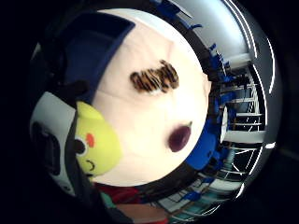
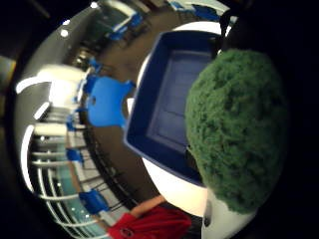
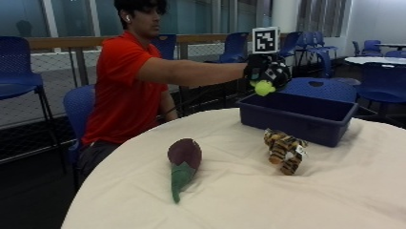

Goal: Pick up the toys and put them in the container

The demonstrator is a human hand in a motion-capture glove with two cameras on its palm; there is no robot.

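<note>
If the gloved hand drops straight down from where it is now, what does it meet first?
Probably the bin: the hand holds a toy above the bin's near corner, and the palm view shows its bare floor below. Depth is uncertain; it could clip the rim.

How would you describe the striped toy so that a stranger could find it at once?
Start at the round table with its pale cloth, then find the dark blue container on it. Just in front of that lies the tiger toy: orange-and-black stripes, unlike the purple, green-stemmed eggplant toy nearby.
</note>
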